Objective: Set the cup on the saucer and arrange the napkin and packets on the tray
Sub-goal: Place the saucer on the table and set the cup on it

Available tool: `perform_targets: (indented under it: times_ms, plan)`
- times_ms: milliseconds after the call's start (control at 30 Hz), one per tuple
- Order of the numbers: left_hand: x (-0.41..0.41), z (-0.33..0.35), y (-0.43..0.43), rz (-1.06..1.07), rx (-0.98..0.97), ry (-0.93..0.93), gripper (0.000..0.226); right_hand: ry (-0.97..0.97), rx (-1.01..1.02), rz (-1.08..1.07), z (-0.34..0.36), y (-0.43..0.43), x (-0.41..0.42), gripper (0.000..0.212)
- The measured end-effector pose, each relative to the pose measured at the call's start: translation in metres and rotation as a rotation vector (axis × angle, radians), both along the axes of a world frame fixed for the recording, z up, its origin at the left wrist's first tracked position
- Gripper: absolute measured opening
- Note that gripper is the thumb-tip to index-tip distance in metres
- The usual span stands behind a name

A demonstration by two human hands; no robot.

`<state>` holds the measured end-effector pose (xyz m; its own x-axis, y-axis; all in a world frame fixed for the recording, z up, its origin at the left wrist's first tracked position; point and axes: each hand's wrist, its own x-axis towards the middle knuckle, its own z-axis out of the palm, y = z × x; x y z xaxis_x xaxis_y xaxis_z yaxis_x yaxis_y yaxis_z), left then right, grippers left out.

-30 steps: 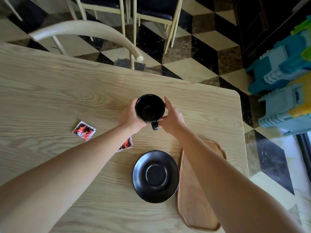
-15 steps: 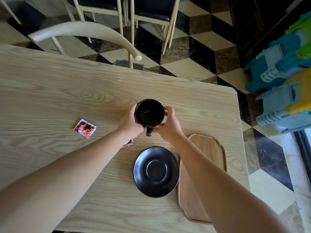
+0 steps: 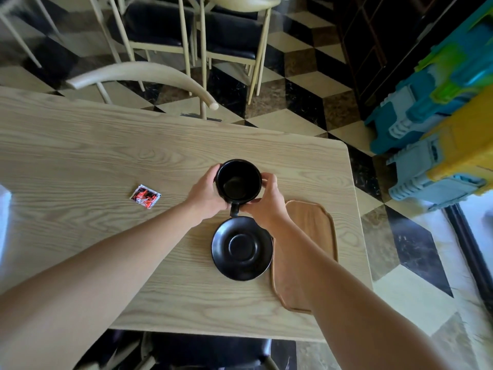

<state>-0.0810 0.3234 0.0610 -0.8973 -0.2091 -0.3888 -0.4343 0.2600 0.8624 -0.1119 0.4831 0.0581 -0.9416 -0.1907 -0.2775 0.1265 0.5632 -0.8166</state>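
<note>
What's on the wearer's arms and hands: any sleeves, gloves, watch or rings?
Nothing worn shows. The left forearm and right forearm are bare to the frame edge: no sleeve, watch or band. The left hand and right hand are ungloved, with no ring or tape on the parts in view.

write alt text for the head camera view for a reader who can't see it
A person's left hand and right hand hold an empty black cup over a pale wooden table, just beyond a bare black saucer. A wooden tray lies right of the saucer; a red-and-black packet lies further left.
</note>
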Motion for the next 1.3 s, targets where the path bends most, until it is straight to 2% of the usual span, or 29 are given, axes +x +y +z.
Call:
perform_targets:
  times_ms: [267, 533, 667, 900, 1167, 1300]
  plan:
    - [0.044, 0.049, 0.017, -0.04, -0.074, 0.074, 0.097, 0.027, -0.049, -0.023, 0.059, 0.022, 0.054, 0.09]
    - [0.077, 0.068, 0.027, -0.085, -0.047, 0.073, 0.096, -0.019, -0.072, -0.043, 0.073, 0.034, 0.09, 0.086]
    - [0.089, 0.062, 0.031, -0.084, -0.089, 0.057, 0.094, -0.036, -0.06, -0.049, 0.07, 0.04, 0.101, 0.085]
    - [0.096, 0.051, 0.036, -0.095, -0.144, -0.022, 0.104, -0.066, -0.047, -0.045, 0.059, 0.047, 0.108, 0.084]
    - [0.105, 0.024, 0.044, -0.132, -0.12, -0.056, 0.089, -0.147, -0.033, -0.07, 0.024, 0.052, 0.118, 0.085]
    - [0.11, 0.0, 0.049, -0.139, -0.019, -0.146, 0.099, -0.194, -0.015, -0.053, -0.001, 0.056, 0.119, 0.083]
